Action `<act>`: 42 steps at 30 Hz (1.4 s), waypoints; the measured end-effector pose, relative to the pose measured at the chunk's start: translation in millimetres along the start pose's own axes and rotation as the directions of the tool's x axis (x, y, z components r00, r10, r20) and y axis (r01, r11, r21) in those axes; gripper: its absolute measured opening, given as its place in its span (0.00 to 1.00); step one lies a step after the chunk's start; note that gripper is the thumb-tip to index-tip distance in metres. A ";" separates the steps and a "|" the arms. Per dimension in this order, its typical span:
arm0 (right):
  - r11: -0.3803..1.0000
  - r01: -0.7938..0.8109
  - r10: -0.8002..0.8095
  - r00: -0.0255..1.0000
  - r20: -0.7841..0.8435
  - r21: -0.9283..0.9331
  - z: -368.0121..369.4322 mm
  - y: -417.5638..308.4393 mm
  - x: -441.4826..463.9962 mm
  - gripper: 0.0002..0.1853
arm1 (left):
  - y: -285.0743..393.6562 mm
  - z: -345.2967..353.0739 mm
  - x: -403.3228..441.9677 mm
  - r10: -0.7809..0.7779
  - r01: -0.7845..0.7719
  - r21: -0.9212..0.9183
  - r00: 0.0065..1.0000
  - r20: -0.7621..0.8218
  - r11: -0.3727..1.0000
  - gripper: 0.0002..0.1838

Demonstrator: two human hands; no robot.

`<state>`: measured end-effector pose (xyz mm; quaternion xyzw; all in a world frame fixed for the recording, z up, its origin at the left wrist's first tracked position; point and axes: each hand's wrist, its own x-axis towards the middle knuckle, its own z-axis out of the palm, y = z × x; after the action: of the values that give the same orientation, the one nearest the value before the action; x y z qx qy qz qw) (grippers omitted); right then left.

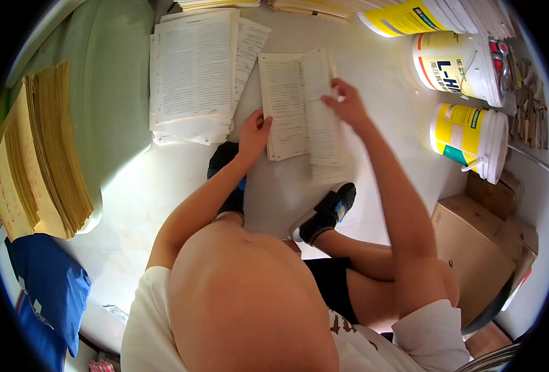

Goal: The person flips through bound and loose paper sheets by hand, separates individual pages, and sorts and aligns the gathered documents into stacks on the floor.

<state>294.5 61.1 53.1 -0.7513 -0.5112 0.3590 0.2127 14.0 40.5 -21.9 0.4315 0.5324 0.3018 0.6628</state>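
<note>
A stack of printed sheets (285, 105) lies on the pale floor in front of me, its right part covered by a lifted or turned sheet (321, 133) that is slightly blurred. My left hand (255, 133) is closed at the stack's left edge, thumb and fingers pinching the paper there. At the right side, my right hand (347, 106) has curled fingers at the edge of the turned sheet and appears to pinch it. Left of these, a larger pile of printed papers (192, 71) rests with its sheets unevenly fanned.
White and yellow buckets (469, 139) line the right side, with cardboard boxes (476, 239) below. Thick yellowed paper bundles (54, 149) stand on the left by a blue bag (51, 279). More paper stacks (314, 7) lie along the far edge. My shoes (327, 211) are close to the papers.
</note>
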 end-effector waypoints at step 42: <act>0.858 -0.097 0.248 0.938 0.242 -0.504 -31.1 78.1 -9.8 0.38 | 20.5 24.9 -13.8 0.032 -0.025 0.116 0.998 -0.058 0.993 0.41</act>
<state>364.0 23.4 22.9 -0.7607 -0.5406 0.3465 -0.0951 35.8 31.5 4.1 0.4675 0.5622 0.2926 0.6162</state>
